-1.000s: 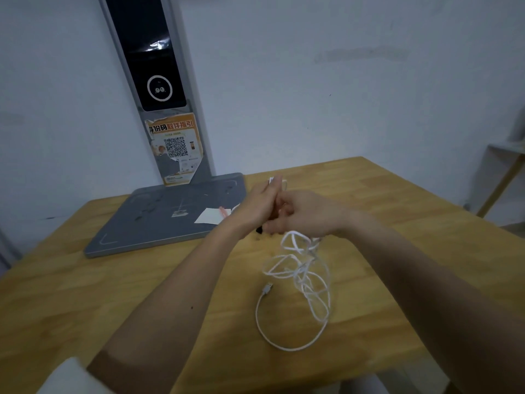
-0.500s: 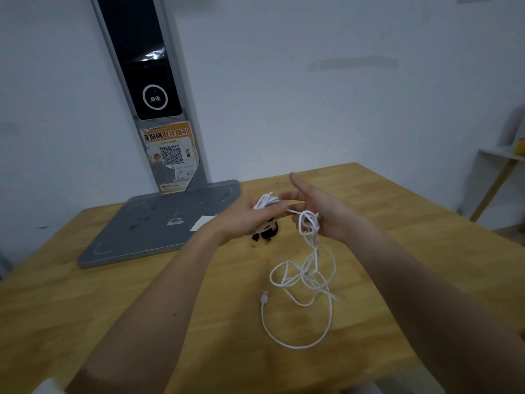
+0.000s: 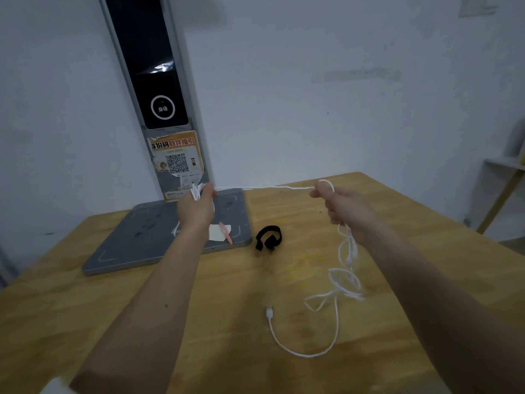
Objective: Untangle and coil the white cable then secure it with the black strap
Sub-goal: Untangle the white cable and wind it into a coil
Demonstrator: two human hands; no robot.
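The left hand (image 3: 196,207) is raised over the grey base plate (image 3: 159,240), its grip closed round a small bunch of loops of the white cable (image 3: 336,325), which stick out above the fingers. The right hand (image 3: 345,209) is held well apart from it at about the same height, its grip closed on the cable too, with a short loop standing up above the knuckles. Between the two hands a length of cable runs nearly straight and level. Below the right hand the cable hangs down in a loose tangle to the wooden worktop (image 3: 71,302), where it lies in a wide curve and ends in a white plug (image 3: 270,311) near the middle. The black strap (image 3: 268,237) lies curled on the worktop between the forearms, just beside the plate's right edge and untouched. On the plate lie a white card (image 3: 220,232) and a thin pink thing. A grey post (image 3: 159,89) with a dark screen and an orange sticker (image 3: 177,163) bearing a square code rises from the plate against the white wall.
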